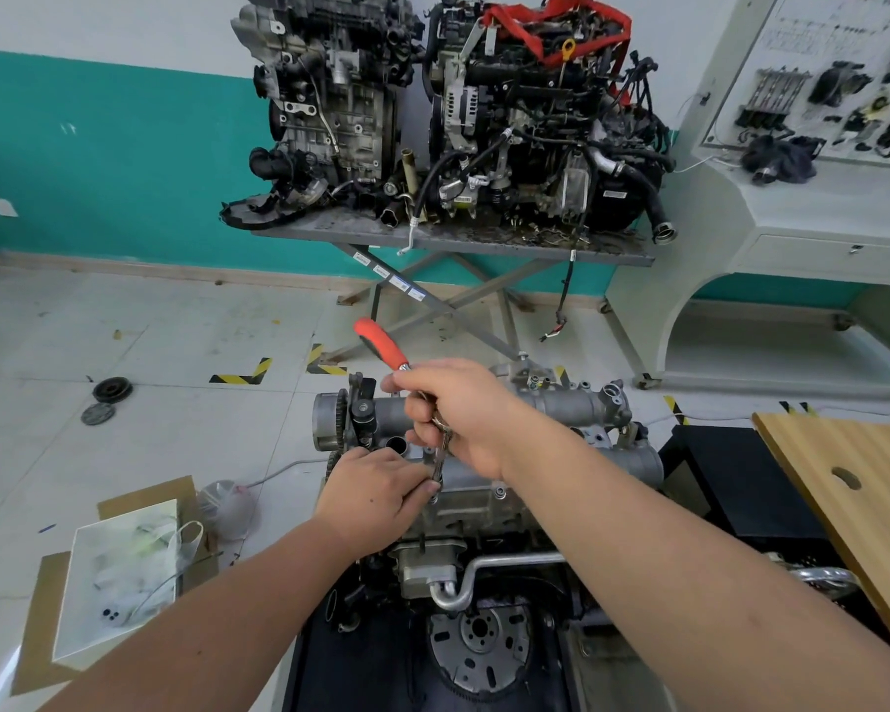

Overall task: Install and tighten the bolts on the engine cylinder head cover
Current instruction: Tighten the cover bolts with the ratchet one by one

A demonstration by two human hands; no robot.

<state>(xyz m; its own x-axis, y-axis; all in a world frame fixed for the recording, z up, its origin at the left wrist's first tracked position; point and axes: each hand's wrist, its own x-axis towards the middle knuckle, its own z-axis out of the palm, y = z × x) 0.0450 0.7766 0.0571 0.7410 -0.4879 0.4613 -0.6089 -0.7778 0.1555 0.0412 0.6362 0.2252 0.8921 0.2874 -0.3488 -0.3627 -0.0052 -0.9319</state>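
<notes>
Both hands (pixel 453 418) grip chrome ratchet (pixel 435 429), rubbery orange handle; ribbed aluminium cover (pixel 484 485).

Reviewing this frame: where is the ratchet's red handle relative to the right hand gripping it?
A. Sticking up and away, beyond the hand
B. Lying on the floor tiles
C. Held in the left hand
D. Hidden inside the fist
A: the red handle juts up past the right hand, which grips the ratchet lower down; the left hand steadies the socket end on the cover.
</notes>
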